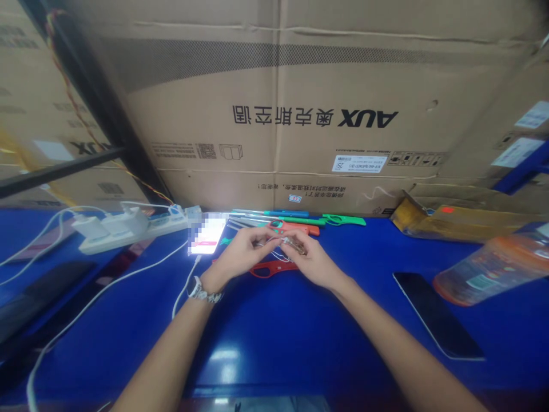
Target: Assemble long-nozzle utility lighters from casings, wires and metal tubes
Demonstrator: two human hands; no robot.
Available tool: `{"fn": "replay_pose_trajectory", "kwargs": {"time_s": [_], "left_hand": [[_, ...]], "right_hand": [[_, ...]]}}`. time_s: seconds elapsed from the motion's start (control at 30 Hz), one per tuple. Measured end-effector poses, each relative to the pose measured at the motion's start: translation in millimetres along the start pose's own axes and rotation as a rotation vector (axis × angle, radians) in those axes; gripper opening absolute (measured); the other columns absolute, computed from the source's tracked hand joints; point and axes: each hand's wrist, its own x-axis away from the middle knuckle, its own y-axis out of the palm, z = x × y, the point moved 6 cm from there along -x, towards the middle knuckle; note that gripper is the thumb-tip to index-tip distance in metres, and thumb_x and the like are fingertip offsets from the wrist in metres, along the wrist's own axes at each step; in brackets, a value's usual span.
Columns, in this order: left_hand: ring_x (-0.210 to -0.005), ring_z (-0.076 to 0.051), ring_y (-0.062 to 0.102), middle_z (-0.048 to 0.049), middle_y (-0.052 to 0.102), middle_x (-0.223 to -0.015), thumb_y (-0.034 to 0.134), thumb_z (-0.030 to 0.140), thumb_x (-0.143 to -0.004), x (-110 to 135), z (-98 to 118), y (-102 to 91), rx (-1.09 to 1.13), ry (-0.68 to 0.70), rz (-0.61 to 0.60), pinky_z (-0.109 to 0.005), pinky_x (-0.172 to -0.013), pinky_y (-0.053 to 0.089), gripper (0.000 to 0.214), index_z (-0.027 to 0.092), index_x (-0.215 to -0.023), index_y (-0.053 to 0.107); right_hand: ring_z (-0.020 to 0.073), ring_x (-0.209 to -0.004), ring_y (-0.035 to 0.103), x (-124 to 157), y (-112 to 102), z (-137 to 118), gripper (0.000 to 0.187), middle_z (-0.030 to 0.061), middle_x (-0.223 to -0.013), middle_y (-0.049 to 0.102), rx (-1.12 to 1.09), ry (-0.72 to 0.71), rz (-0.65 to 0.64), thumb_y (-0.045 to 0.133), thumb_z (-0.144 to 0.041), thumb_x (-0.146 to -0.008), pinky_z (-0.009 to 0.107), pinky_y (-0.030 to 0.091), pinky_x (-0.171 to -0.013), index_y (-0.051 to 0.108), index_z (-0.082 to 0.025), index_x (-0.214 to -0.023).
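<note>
My left hand, with a wristwatch on its wrist, is closed in a pinch. It meets my right hand, whose fingers are also pinched together, over the blue table. Between the fingertips is a small part with a thin white wire; the fingers hide most of it. A red lighter handle with a loop-shaped opening lies just beneath the hands. Behind them rest an orange-red lighter handle, a green lighter handle and several long-stemmed lighters in blue and green.
A lit phone on a charging cable stands left of the hands, near a white power strip. On the right lie a dark phone, a clear jar and a cardboard tray. A cardboard wall closes the back.
</note>
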Motion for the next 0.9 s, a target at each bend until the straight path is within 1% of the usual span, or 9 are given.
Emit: {"fn": "replay_pose_trajectory", "kwargs": {"time_s": [0.13, 0.27, 0.4, 0.5, 0.6, 0.67, 0.73, 0.9], "left_hand": [[-0.05, -0.008, 0.027, 0.0077, 0.034, -0.054, 0.062, 0.039, -0.09, 0.9, 0.4, -0.3, -0.015, 0.011, 0.003, -0.022, -0.049, 0.022, 0.026, 0.016, -0.092, 0.071], [-0.051, -0.008, 0.028, 0.0075, 0.034, -0.055, 0.062, 0.039, -0.09, 0.9, 0.0, -0.6, -0.036, 0.019, 0.008, -0.022, -0.05, 0.023, 0.025, 0.016, -0.091, 0.071], [-0.052, -0.008, 0.028, 0.0069, 0.036, -0.056, 0.062, 0.04, -0.09, 0.8, 0.4, 0.0, -0.027, 0.012, -0.021, -0.023, -0.05, 0.024, 0.026, 0.017, -0.09, 0.073], [-0.051, -0.008, 0.028, 0.0066, 0.038, -0.056, 0.061, 0.041, -0.09, 0.9, 0.7, 0.0, 0.0, -0.003, -0.032, -0.023, -0.05, 0.024, 0.028, 0.016, -0.094, 0.074], [-0.051, -0.008, 0.028, 0.0058, 0.043, -0.057, 0.06, 0.041, -0.091, 0.6, -0.6, 0.4, 0.008, -0.013, -0.035, -0.023, -0.049, 0.024, 0.029, 0.016, -0.095, 0.074], [-0.052, -0.008, 0.03, 0.0047, 0.047, -0.059, 0.06, 0.041, -0.091, 0.3, -1.3, 0.5, -0.005, -0.007, -0.025, -0.022, -0.05, 0.025, 0.029, 0.016, -0.092, 0.074], [-0.053, -0.008, 0.032, 0.0039, 0.05, -0.061, 0.059, 0.041, -0.091, 0.1, -1.4, 0.9, -0.027, -0.003, -0.023, -0.022, -0.049, 0.025, 0.03, 0.015, -0.091, 0.074], [-0.051, -0.009, 0.032, 0.0051, 0.045, -0.055, 0.057, 0.043, -0.091, -0.1, -1.6, -2.4, -0.105, -0.025, -0.03, -0.022, -0.049, 0.025, 0.032, 0.016, -0.09, 0.073]], "right_hand": [[0.0177, -0.089, 0.065, 0.2, -0.4, -4.7, 0.026, 0.0059, -0.104, 0.068, 0.036, -0.021, 0.0, 0.052, -0.034, -0.096, 0.03, 0.053, -0.077, 0.06, -0.02, -0.117], [0.0189, -0.09, 0.066, 0.7, -1.9, -7.0, 0.028, 0.0074, -0.11, 0.069, 0.098, -0.054, 0.011, 0.051, -0.03, -0.096, 0.031, 0.053, -0.078, 0.061, -0.021, -0.12], [0.0193, -0.084, 0.066, 2.3, -1.6, -5.1, 0.024, 0.0061, -0.099, 0.068, 0.114, -0.041, -0.015, 0.05, -0.031, -0.096, 0.031, 0.052, -0.073, 0.061, -0.022, -0.116], [0.0166, -0.074, 0.063, 3.3, -1.1, -4.8, 0.022, 0.0025, -0.09, 0.066, 0.072, -0.02, -0.035, 0.051, -0.033, -0.096, 0.029, 0.049, -0.067, 0.053, -0.024, -0.116], [0.0134, -0.065, 0.055, 3.7, -1.4, -4.8, 0.017, -0.0027, -0.079, 0.059, 0.009, 0.0, -0.039, 0.053, -0.037, -0.096, 0.026, 0.044, -0.061, 0.045, -0.025, -0.106], [0.0128, -0.065, 0.052, 3.6, -2.2, -4.9, 0.018, -0.0032, -0.077, 0.056, 0.011, 0.001, -0.031, 0.053, -0.04, -0.096, 0.025, 0.042, -0.062, 0.044, -0.024, -0.097], [0.0133, -0.068, 0.053, 3.1, -2.7, -5.0, 0.02, -0.002, -0.079, 0.056, 0.044, -0.005, -0.027, 0.052, -0.042, -0.096, 0.026, 0.042, -0.065, 0.046, -0.023, -0.092], [0.0151, -0.073, 0.056, 1.3, -3.2, -2.0, 0.022, 0.0001, -0.082, 0.061, 0.073, 0.009, -0.04, 0.051, -0.043, -0.096, 0.028, 0.044, -0.07, 0.054, -0.021, -0.097]]}}
